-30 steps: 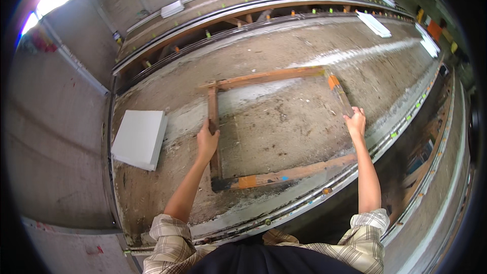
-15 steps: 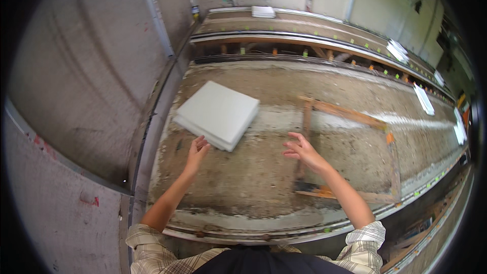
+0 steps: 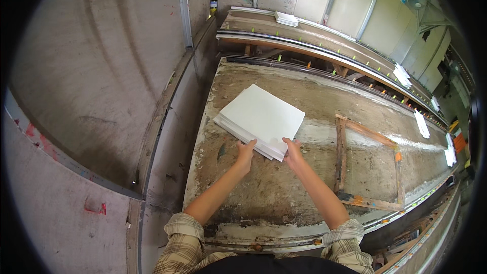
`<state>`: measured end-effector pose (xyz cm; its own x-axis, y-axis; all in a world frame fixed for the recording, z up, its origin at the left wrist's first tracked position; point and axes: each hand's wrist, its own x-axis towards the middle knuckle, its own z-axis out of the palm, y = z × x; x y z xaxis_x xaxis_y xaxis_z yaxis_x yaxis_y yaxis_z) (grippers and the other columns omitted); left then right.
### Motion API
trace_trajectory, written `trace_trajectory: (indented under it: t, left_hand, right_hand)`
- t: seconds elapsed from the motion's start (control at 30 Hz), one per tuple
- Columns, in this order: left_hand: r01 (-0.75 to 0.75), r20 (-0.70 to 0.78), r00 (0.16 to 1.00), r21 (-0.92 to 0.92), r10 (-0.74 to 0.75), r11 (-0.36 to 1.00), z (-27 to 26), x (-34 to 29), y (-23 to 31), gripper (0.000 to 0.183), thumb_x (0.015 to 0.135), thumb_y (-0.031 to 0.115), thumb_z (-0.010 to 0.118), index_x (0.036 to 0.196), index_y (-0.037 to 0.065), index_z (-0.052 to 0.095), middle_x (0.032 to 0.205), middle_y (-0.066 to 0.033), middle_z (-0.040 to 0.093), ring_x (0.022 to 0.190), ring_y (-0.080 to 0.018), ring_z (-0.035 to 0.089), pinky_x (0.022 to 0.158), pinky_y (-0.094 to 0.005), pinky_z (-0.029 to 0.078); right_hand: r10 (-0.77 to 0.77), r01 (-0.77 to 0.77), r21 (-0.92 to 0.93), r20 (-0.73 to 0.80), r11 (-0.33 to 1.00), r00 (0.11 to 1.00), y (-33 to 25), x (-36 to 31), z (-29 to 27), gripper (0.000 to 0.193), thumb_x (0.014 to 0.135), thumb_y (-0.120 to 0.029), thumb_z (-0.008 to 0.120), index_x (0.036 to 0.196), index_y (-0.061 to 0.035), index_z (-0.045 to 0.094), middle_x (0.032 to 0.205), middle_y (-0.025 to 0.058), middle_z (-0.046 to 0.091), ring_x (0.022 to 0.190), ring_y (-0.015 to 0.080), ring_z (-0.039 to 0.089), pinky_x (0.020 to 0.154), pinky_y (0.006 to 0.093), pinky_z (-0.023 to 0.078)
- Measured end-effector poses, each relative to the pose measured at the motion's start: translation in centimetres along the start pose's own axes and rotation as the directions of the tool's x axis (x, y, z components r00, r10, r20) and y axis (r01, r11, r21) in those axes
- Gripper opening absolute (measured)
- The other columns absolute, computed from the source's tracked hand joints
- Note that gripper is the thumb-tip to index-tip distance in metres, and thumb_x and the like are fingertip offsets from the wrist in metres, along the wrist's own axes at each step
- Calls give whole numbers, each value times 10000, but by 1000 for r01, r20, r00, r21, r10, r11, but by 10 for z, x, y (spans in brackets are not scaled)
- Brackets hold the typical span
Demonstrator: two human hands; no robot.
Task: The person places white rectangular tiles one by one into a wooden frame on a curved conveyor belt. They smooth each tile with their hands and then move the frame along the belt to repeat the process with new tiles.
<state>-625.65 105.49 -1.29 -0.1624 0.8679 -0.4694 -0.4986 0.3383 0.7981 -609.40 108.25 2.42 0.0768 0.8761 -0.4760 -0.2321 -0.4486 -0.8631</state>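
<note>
A stack of white sheets [image 3: 264,111] lies turned at an angle on the stained long table [image 3: 269,193]. Gripping the stack's near edge, my left hand [image 3: 245,155] has its thumb against the layers, a little left of the near corner. My right hand [image 3: 292,151] holds the right side close to that same corner, thumb on top. The fingers of both hands are partly hidden under or behind the sheets. The lower layers stick out unevenly along the stack's left near side.
An empty wooden frame [image 3: 340,153] lies on the table to the right. Smaller white stacks [image 3: 421,124] sit farther along. Beyond a gap runs a second long table [image 3: 314,45] with green and orange clips along its edge. A grey wall [image 3: 76,81] borders the left.
Both hands, empty and apart from the stack half a second ago, have come onto its near corner and taken hold. The view has shifted left, so the scene appears farther right.
</note>
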Motion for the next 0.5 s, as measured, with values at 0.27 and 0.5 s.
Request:
trace_trajectory:
  t: [0.27, 0.5]
  left_hand:
    - [61, 190, 981, -166, -29, 984, 32, 22, 47, 943, 770, 282, 701, 1389, 19, 39, 1345, -143, 300, 1234, -274, 352, 1018, -439, 309]
    - [-132, 12, 991, -16, 132, 991, 57, 52, 12, 1069, 739, 157, 721, 1350, 25, -147, 1331, -178, 293, 1213, -287, 385, 964, -443, 390]
  right_hand:
    - [75, -85, 44, 194, 995, 978, -26, 9, -1, 684, 848, -283, 612, 1330, -74, 174, 1271, 130, 399, 1072, 261, 497, 850, 412, 463]
    - [-183, 168, 214, 51, 962, 982, -24, 26, 2, 906, 800, -138, 676, 1361, -83, -34, 1324, 178, 298, 1202, 279, 387, 958, 431, 381]
